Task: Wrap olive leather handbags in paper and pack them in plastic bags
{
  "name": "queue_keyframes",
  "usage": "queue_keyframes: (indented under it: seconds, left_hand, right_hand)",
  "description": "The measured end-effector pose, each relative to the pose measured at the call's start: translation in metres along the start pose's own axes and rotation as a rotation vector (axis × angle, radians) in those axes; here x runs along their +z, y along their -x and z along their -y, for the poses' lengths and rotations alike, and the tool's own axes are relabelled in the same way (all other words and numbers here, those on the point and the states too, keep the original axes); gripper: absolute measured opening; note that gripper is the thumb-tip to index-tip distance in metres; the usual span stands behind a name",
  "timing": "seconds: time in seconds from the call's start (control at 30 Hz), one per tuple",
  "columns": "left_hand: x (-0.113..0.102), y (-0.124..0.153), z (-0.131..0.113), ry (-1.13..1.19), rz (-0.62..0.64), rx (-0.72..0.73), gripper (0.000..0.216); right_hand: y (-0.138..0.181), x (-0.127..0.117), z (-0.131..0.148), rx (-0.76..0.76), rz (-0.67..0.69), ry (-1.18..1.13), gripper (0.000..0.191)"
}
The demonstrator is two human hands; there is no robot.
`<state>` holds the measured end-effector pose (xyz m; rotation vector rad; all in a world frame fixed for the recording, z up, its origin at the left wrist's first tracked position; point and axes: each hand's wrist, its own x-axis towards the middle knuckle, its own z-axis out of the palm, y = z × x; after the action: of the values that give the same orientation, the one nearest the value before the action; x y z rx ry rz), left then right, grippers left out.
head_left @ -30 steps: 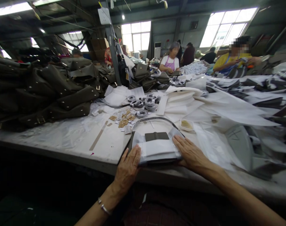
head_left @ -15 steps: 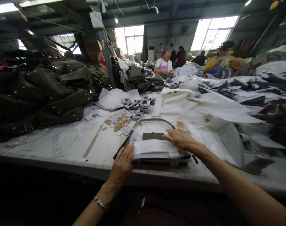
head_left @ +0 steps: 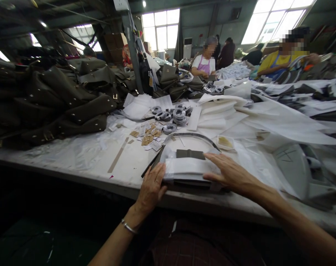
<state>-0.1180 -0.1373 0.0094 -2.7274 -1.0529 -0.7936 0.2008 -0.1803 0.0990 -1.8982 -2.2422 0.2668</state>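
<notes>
Before me on the white table lies a dark olive handbag (head_left: 194, 182), its arched handle (head_left: 197, 135) pointing away from me. A band of white wrapping (head_left: 188, 167) with clear film covers its near part, and an olive flap piece (head_left: 189, 154) shows just beyond. My left hand (head_left: 152, 186) rests against the bag's left edge, fingers stretched out and thumb apart. On the right end lies my right hand (head_left: 230, 173), its fingers extended and its thumb spread over the wrapping. Neither hand is closed around anything. The bag's underside is hidden.
Olive bags (head_left: 54, 99) are heaped at the left. Brown tags (head_left: 151, 135), wrapped coiled straps (head_left: 179, 115) and a small white dish (head_left: 225, 142) lie beyond the handbag. White sheets (head_left: 226, 114) spread to the right. Two people in aprons work across the table.
My right hand has slid nearer along the bag's right side, its thumb now apart over the wrapping. The left stays at the left edge. The whole view has shifted and tilted slightly.
</notes>
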Motion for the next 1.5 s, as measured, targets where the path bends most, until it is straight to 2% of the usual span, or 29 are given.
queue_keyframes:
  seconds: [0.13,0.27,0.43,0.57,0.83,1.03,1.17,1.33,1.4,1.5]
  left_hand:
    - [-0.016,-0.013,-0.009,-0.045,0.015,0.013,0.083]
    - [-0.028,-0.046,-0.034,-0.023,0.071,0.078,0.084]
    - [-0.017,-0.097,-0.061,0.043,0.218,0.097,0.083]
    - [-0.003,-0.114,-0.064,0.107,0.307,0.084,0.090]
    - [0.003,-0.110,-0.060,0.146,0.287,0.093,0.084]
    - [0.005,-0.111,-0.060,0.128,0.291,0.099,0.073]
    - [0.005,-0.110,-0.063,0.106,0.292,0.115,0.070]
    - [0.001,-0.104,-0.062,0.067,0.264,0.160,0.083]
    - [-0.003,-0.096,-0.052,0.024,0.245,0.166,0.093]
    - [-0.010,-0.077,-0.027,-0.041,0.267,0.080,0.111]
  right_hand:
    - [0.020,0.006,0.009,0.004,-0.023,0.032,0.087]
    - [0.016,0.017,0.002,-0.027,-0.107,0.061,0.094]
    - [0.008,0.019,-0.012,-0.036,-0.075,0.001,0.105]
    - [0.007,0.020,-0.021,0.018,-0.103,-0.029,0.105]
    - [0.005,0.023,-0.024,0.029,-0.125,-0.015,0.106]
    - [0.003,0.028,-0.027,0.031,-0.124,0.034,0.094]
    - [0.008,0.029,-0.028,-0.032,-0.143,0.118,0.078]
    - [0.021,0.033,-0.016,-0.200,-0.328,0.340,0.074]
    - [0.026,0.038,-0.009,-0.241,-0.343,0.408,0.066]
    - [0.031,0.048,-0.002,-0.249,-0.316,0.441,0.063]
